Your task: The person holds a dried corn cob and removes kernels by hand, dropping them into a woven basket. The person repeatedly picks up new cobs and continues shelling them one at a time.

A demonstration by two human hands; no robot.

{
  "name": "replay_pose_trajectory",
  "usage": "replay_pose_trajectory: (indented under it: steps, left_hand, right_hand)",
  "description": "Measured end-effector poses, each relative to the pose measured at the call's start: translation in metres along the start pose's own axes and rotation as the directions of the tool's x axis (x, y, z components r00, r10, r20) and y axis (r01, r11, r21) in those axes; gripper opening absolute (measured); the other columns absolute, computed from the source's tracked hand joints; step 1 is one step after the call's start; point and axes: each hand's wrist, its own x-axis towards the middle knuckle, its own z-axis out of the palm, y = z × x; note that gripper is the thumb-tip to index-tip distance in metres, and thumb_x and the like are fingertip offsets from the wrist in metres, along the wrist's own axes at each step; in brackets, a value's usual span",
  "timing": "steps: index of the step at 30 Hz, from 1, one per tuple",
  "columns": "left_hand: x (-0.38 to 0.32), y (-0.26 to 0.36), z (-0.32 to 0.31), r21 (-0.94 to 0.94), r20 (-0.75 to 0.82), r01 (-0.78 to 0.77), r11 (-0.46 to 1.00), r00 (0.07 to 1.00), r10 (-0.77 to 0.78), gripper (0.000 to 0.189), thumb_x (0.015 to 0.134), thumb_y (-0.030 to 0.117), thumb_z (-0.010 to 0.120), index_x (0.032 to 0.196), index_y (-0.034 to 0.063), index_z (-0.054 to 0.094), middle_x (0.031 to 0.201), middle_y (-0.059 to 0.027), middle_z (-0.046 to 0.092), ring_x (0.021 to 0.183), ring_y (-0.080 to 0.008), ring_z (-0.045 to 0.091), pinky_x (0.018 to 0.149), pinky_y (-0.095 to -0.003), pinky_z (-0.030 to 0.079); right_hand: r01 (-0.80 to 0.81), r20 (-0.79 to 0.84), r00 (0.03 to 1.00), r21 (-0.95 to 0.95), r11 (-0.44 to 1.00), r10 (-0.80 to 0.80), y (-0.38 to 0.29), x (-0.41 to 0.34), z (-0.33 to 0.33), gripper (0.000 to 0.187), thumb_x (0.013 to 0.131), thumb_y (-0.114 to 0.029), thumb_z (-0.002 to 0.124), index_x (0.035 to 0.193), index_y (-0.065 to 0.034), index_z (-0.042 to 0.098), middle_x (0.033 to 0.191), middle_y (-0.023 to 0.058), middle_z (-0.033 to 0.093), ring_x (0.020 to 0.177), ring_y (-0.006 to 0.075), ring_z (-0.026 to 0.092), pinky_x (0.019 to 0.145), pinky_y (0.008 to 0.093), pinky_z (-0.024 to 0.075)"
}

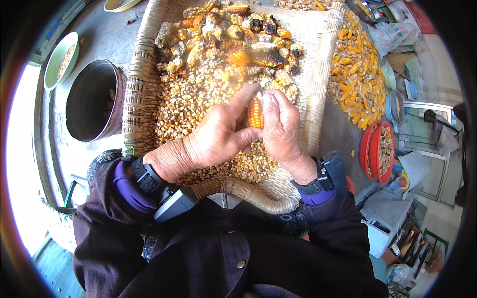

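A short ear of orange corn point(255, 115) sits between my two hands, with rows of its kernels showing. My left hand point(220, 130) wraps it from the left, the index finger stretched along its far end and the thumb across its near end. On the other side my right hand point(279, 124) grips it, thumb pressed near the top. Both hands are above a woven wicker tray basket point(138, 85) that rests at my lap. Loose corn kernels point(186, 106) cover its near and left part. Partly shelled and blackened ears point(238, 33) are heaped at its far end.
A dark bucket point(91, 100) and a pale green bowl point(62, 61) stand on the floor at left. To the right lies a large pile of yellow corn ears point(357, 74). Red basins point(380, 152) hold pieces there, near plastic bags point(391, 37) and a white box point(376, 236).
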Motion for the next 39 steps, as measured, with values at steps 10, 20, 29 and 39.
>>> replay_pose_trajectory:
  steps: [10, 20, 29, 39]
  left_hand:
    - [0.005, 0.012, -0.007, -0.203, -0.03, -0.014, 0.979, 1.0, 0.008, 0.073, 0.082, 0.002, 0.062, 0.139, 0.0026, 0.018, 0.095, -0.0124, 0.061, 0.08, -0.0151, 0.062, 0.059, -0.0238, 0.054]
    - [0.01, 0.006, -0.011, -0.13, -0.293, -0.082, 0.988, 0.955, 0.041, 0.071, 0.078, 0.0, 0.066, 0.134, -0.0051, 0.023, 0.073, -0.008, 0.06, 0.059, -0.0117, 0.059, 0.052, -0.023, 0.05]
    - [0.01, 0.007, -0.002, -0.167, -0.308, -0.144, 0.975, 0.947, 0.087, 0.07, 0.078, -0.002, 0.064, 0.136, -0.0021, 0.023, 0.08, -0.0091, 0.058, 0.061, -0.0121, 0.059, 0.055, -0.0235, 0.052]
    - [0.003, 0.012, -0.003, -0.228, -0.134, -0.115, 0.967, 0.987, 0.086, 0.074, 0.079, 0.004, 0.066, 0.136, 0.001, 0.02, 0.088, -0.0088, 0.06, 0.071, -0.01, 0.06, 0.061, -0.0229, 0.053]
  right_hand:
    - [-0.61, 0.482, 0.792, 0.632, 0.478, 0.373, -0.004, 0.014, -0.025, 0.028, 0.093, -0.027, 0.039, 0.089, -0.0014, 0.05, 0.069, 0.0044, 0.049, 0.05, 0.0092, 0.044, 0.042, 0.0215, 0.0368]
    - [-0.497, 0.442, 0.862, 0.831, 0.249, 0.246, 0.01, 0.028, -0.074, 0.038, 0.093, -0.031, 0.036, 0.095, 0.001, 0.056, 0.092, 0.0153, 0.06, 0.079, 0.0263, 0.058, 0.068, 0.0371, 0.0482]
    - [-0.156, -0.499, 0.784, 0.416, 0.896, 0.369, 0.036, 0.038, -0.154, 0.041, 0.092, -0.034, 0.039, 0.088, 0.0009, 0.06, 0.089, 0.0152, 0.064, 0.082, 0.0228, 0.061, 0.076, 0.0342, 0.0442]
    - [-0.17, 0.163, 0.978, 0.292, 0.941, 0.127, -0.007, 0.007, -0.058, 0.034, 0.095, -0.034, 0.042, 0.095, -0.0039, 0.057, 0.069, 0.0021, 0.055, 0.054, 0.0059, 0.05, 0.046, 0.0182, 0.0394]
